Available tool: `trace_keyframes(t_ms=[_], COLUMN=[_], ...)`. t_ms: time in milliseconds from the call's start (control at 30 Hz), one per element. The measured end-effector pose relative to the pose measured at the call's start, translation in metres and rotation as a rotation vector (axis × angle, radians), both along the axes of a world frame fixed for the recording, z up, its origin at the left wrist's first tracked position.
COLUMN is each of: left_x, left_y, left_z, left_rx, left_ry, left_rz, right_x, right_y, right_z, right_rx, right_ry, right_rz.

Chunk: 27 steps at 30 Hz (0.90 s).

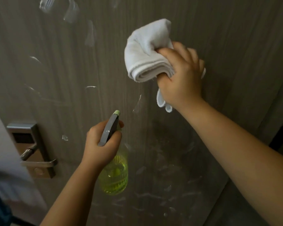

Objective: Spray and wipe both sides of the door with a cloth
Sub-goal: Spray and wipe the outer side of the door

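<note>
Nearest, the left hand [101, 144] has its fingers [116, 139] curled tight round the neck of a spray bottle [113, 173] of yellow-green liquid, its nozzle aimed at the door [219, 38]. Higher and further in, the right hand [181, 75] grips a bunched white cloth [145, 53], fingers closed into its folds, holding it at the door's surface. The grey wood-grain door bears wet streaks and smears. Toward its left edge sits a metal lever handle [38, 163] on a lock plate.
</note>
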<state>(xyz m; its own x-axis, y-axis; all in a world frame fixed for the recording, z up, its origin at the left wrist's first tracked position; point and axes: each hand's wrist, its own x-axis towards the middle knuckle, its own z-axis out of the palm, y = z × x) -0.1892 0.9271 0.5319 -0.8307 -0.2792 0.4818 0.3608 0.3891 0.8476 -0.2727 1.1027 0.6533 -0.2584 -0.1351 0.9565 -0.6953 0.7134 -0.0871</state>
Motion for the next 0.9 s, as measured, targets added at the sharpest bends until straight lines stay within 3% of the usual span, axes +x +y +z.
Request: trace_keyframes(t_ms=[100, 200, 600, 733, 900], left_x=[-0.001, -0.002, 0.003, 0.008, 0.007], left_y=[-0.012, -0.023, -0.044, -0.049, -0.055], left_z=[0.000, 0.001, 0.000, 0.000, 0.003], left_rx=[0.005, 0.005, -0.002, -0.017, -0.014], left_ry=[0.008, 0.027, 0.064, 0.052, 0.052], left_rz=[0.043, 0.083, 0.081, 0.078, 0.119], right_x=[-0.014, -0.019, -0.007, -0.005, -0.008], right_y=[-0.016, -0.027, -0.032, -0.033, -0.036], right_z=[0.000, -0.014, -0.137, -0.116, -0.039], right_rx=[0.152, 0.155, 0.391, 0.348, 0.136], right_ry=[0.068, 0.105, -0.017, -0.036, 0.046], right_rz=[-0.123, -0.185, -0.033, -0.056, -0.094])
